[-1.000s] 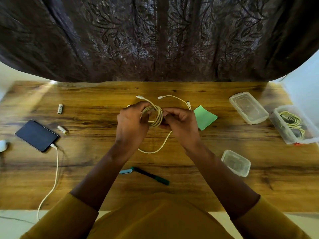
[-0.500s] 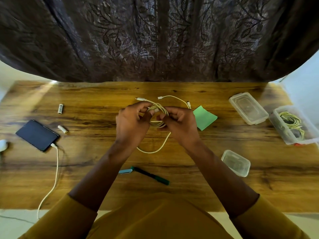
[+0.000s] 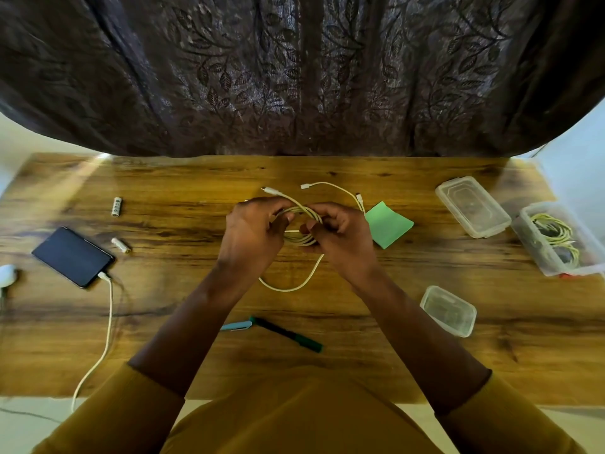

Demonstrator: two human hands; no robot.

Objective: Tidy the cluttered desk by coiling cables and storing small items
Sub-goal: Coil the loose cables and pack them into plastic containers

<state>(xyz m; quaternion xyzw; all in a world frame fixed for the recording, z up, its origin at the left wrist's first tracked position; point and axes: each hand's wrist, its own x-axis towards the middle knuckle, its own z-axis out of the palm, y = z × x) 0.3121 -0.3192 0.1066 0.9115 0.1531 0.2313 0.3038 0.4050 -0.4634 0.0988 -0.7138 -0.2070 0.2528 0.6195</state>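
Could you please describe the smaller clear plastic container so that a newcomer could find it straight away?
Start at the wooden desk and look to its right half. The small clear container sits nearest the person, beside the right forearm. Unlike the lidded box and the open tub of cables farther back, it is smallest and stands alone.

White earbud case (image 3: 6,274) cut off (left edge), cable coil (image 3: 302,239) partly behind fingers
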